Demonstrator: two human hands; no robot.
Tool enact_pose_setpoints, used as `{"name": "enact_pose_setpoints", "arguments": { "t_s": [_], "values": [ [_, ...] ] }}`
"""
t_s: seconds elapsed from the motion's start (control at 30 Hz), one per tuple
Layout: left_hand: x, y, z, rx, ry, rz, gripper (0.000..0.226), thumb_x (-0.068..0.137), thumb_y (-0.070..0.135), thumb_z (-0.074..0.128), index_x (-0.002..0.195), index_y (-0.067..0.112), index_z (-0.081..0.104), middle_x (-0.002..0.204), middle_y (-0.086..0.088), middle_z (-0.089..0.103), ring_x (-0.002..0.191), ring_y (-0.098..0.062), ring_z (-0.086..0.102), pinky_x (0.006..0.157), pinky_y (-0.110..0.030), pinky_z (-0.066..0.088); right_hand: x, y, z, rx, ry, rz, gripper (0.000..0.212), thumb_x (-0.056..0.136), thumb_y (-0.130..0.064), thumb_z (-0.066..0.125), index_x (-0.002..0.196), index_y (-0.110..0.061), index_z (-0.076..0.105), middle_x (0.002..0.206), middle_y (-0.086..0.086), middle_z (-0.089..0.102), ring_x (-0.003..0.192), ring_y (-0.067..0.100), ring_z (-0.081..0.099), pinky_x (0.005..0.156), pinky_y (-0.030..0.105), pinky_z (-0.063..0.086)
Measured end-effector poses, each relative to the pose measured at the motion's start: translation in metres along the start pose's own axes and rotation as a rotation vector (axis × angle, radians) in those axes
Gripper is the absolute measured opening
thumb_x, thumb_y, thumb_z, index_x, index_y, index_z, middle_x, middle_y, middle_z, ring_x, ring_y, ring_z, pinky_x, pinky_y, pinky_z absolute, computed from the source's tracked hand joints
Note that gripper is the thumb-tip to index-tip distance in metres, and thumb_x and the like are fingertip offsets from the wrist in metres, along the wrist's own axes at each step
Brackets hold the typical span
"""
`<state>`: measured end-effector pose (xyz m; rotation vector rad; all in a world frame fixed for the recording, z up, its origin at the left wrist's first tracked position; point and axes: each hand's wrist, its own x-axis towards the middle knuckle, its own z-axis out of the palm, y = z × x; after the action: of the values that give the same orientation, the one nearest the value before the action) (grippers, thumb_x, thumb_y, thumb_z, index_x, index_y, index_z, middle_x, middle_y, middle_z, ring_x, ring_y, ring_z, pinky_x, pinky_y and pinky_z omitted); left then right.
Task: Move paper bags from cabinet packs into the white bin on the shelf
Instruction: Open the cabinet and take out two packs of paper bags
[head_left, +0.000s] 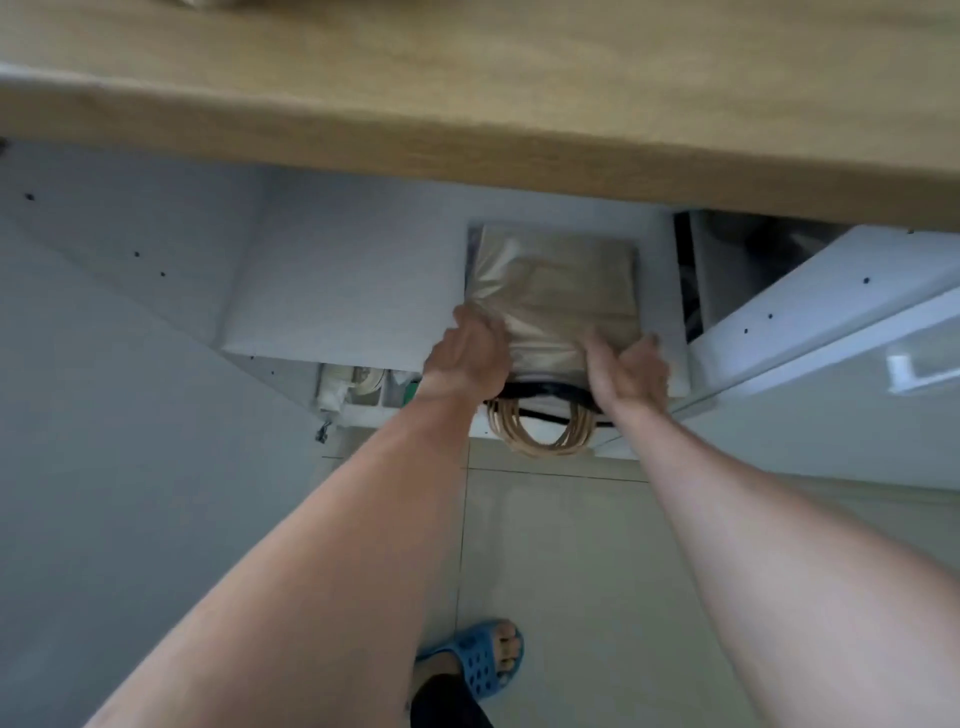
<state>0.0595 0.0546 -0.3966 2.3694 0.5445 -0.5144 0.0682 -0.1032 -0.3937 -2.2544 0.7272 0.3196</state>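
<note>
A pack of brown paper bags wrapped in clear plastic lies flat on a white cabinet shelf under a wooden countertop. Its twisted paper handles hang over the shelf's front edge. My left hand grips the pack's near left corner. My right hand holds the near right corner, fingers curled on the plastic. The white bin is out of sight.
The wooden countertop overhangs the cabinet. An open white cabinet door stands at the right, another white panel at the left. Small items sit on a lower shelf. My foot in a blue sandal rests on the tiled floor.
</note>
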Motion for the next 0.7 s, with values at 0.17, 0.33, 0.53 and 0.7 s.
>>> {"name": "enact_pose_setpoints", "arguments": {
  "t_s": [0.17,0.33,0.53,0.7],
  "values": [
    [-0.085,-0.028,-0.009,0.089,0.041,0.029,0.039,0.104,0.036,0.021,0.121,0.006,0.038,0.122,-0.023,0.060,0.112,-0.040,0.058,0.088,-0.043,0.042,-0.094,0.027,-0.017,-0.067,0.046,-0.047,0.065,0.096,-0.054,0.050,0.132,-0.001,0.047,0.127,0.027,0.058,0.113,0.041,0.059,0.088,0.040,0.047],
    [-0.222,-0.038,-0.051,0.094,-0.005,0.043,0.032,0.105,0.030,0.019,0.121,0.010,0.039,0.118,-0.018,0.063,0.108,-0.036,0.061,0.082,-0.041,0.044,-0.227,0.038,-0.077,-0.054,0.077,-0.048,0.062,0.095,-0.051,0.053,0.128,0.001,0.051,0.123,0.023,0.061,0.109,0.040,0.061,0.082,0.038,0.048],
    [-0.359,-0.030,-0.103,-0.024,0.112,0.079,0.039,0.103,0.036,0.027,0.132,0.011,0.036,0.127,-0.014,0.059,0.114,-0.033,0.058,0.092,-0.038,0.045,-0.352,0.033,-0.156,-0.070,0.223,-0.121,0.064,0.092,-0.051,0.057,0.134,-0.003,0.051,0.124,0.022,0.063,0.109,0.039,0.061,0.083,0.041,0.048],
    [-0.420,0.000,-0.146,0.013,0.214,0.245,0.034,0.103,0.035,0.023,0.126,0.013,0.037,0.121,-0.010,0.061,0.106,-0.031,0.062,0.083,-0.038,0.047,-0.399,0.014,-0.211,-0.080,0.334,-0.185,0.065,0.092,-0.052,0.055,0.137,-0.005,0.051,0.128,0.020,0.059,0.109,0.037,0.061,0.081,0.040,0.049]
  ]
}}
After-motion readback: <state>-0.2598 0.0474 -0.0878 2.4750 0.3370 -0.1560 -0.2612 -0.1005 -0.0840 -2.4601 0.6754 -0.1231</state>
